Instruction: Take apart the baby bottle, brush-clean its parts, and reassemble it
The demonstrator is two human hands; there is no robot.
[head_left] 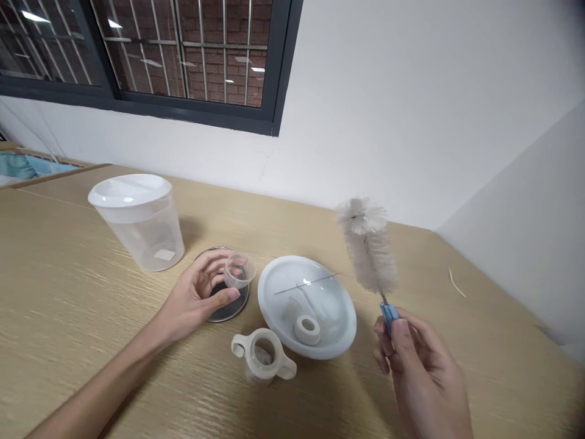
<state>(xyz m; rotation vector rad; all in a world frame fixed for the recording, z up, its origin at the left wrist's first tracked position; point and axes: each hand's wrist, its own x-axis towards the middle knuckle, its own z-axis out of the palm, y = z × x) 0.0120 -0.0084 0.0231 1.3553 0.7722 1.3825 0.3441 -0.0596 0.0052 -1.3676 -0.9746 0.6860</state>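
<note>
White lidded jug [145,235], bowl [274,283] beside handled cup [258,374], left fingers [211,261] loosely round clear cup [242,273], right fingers [425,329] clenching brush [371,259]

Location: indoors, most like a domestic room; exact kind not certain. Wood-grain tabletop [82,299], far edge along a white wall [388,110]; second wall [534,225] meets it by the tabletop's far right corner. Above far edge, left: dark-framed window [270,67], metal bars [202,49] and brickwork [214,76] behind glass, light reflections [35,16] on it. Household ware: lidded pitcher [146,235] toward far edge, bowl [339,332] mid-tabletop, bottle brush [372,256] over right half.
</note>
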